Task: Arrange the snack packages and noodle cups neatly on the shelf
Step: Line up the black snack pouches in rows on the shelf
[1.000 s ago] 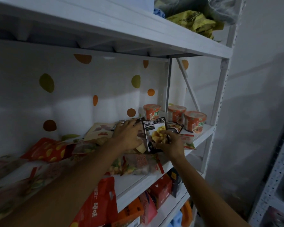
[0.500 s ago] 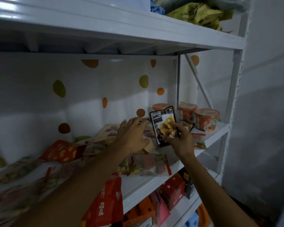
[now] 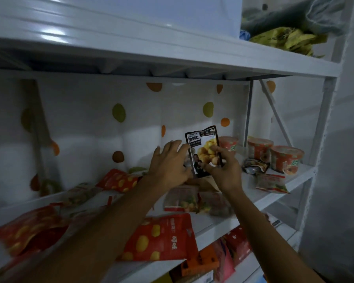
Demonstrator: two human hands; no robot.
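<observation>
I count three orange round noodle cups [image 3: 285, 158] at the right end of the white metal shelf [image 3: 217, 223], and one black glossy chestnut snack pouch [image 3: 202, 150] held upright above its middle. Flat packets on the shelf: at least five, left ones too blurred to count. My right hand [image 3: 223, 170] pinches the pouch's lower right edge between thumb and fingers. My left hand [image 3: 170, 162] reaches beside it, fingers spread, fingertips touching the pouch's left edge
</observation>
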